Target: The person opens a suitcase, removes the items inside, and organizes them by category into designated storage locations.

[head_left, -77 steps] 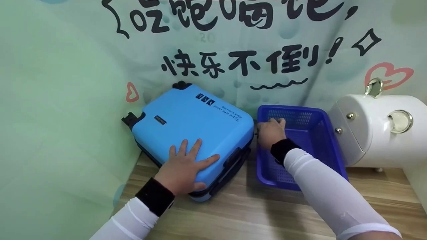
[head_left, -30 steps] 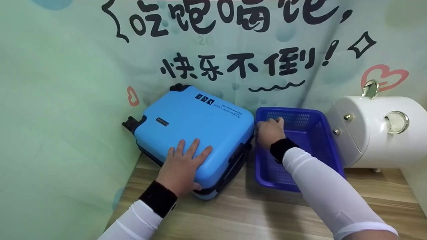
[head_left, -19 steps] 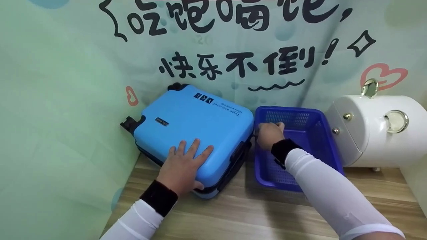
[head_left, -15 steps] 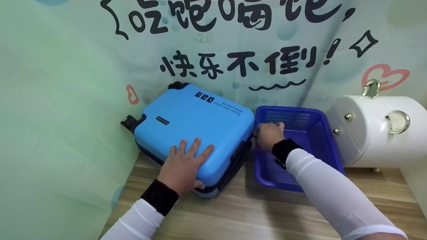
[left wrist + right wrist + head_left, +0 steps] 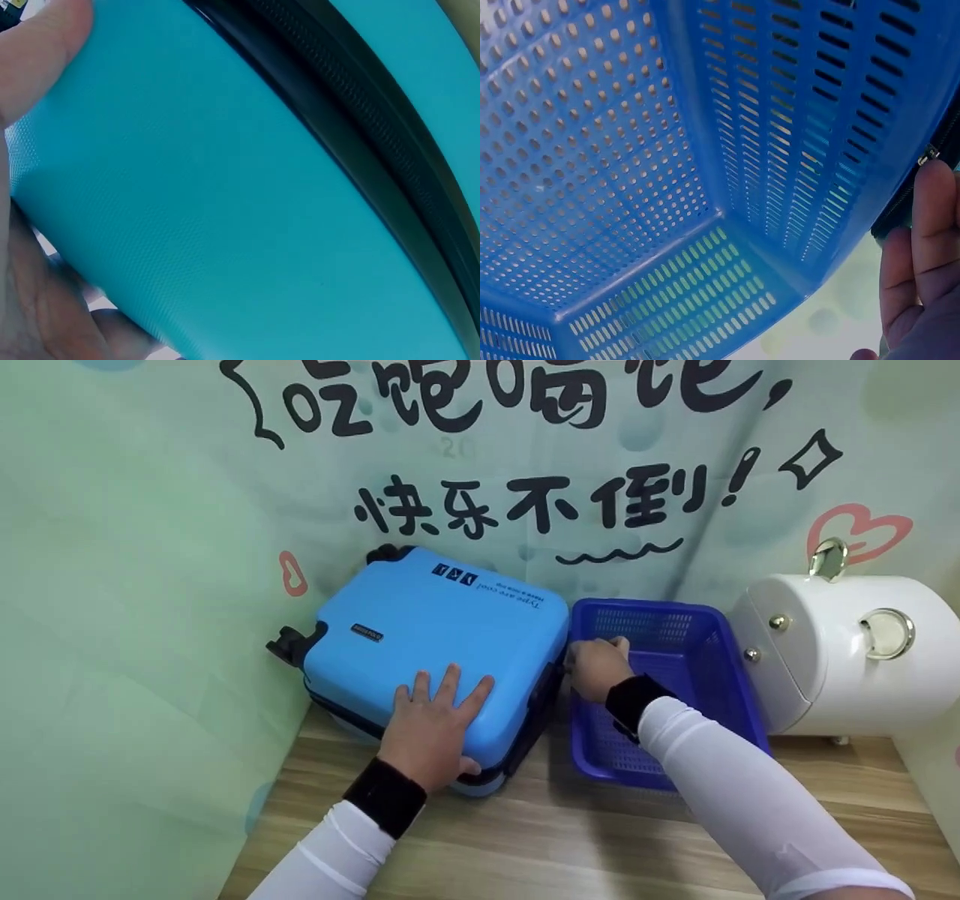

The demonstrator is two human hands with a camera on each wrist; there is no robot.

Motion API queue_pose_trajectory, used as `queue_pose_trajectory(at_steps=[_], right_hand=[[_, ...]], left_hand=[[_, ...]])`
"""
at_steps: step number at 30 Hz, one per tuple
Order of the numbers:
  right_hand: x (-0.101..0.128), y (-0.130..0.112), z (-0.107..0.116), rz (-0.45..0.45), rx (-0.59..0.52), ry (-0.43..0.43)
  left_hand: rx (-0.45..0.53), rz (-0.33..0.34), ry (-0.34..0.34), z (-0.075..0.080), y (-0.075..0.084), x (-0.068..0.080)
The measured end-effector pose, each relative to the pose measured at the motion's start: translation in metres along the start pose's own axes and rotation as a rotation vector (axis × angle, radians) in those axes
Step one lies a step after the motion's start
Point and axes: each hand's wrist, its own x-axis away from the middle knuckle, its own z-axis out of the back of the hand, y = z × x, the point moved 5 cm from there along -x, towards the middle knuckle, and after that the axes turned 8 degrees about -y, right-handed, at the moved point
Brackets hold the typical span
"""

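Observation:
A blue hard-shell suitcase (image 5: pixel 442 637) lies flat on the wooden surface, with a black zipper band (image 5: pixel 360 112) round its side. Spread fingers of my left hand (image 5: pixel 427 735) rest on the lid at the near corner, the thumb down along the side. My right hand (image 5: pixel 598 669) is at the suitcase's right side, above the basket's left rim, with curled fingers. In the right wrist view a small metal zipper pull (image 5: pixel 928 155) shows at its fingertip; the hand pinches it, though the grip is partly hidden.
Close against the suitcase's right side stands a blue plastic basket (image 5: pixel 694 675) with perforated walls. Right of it is a white rounded box (image 5: pixel 885 690) with metal knobs. A printed cloth backdrop (image 5: pixel 480 457) hangs behind, and a green one (image 5: pixel 142 660) on the left.
The suitcase has turned slightly, and my left hand has shifted a little right with its near corner. My right hand has moved slightly toward me and left along the suitcase's side.

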Motion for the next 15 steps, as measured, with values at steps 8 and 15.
queue_pose_trajectory(at_steps=[8,15], right_hand=[[-0.005,0.001,-0.006,-0.111,0.16,-0.191],[-0.004,-0.007,-0.006,-0.138,0.175,-0.269]], left_hand=[[-0.014,0.031,0.001,0.001,0.006,-0.011],[-0.024,0.057,0.042,0.005,0.012,-0.017]])
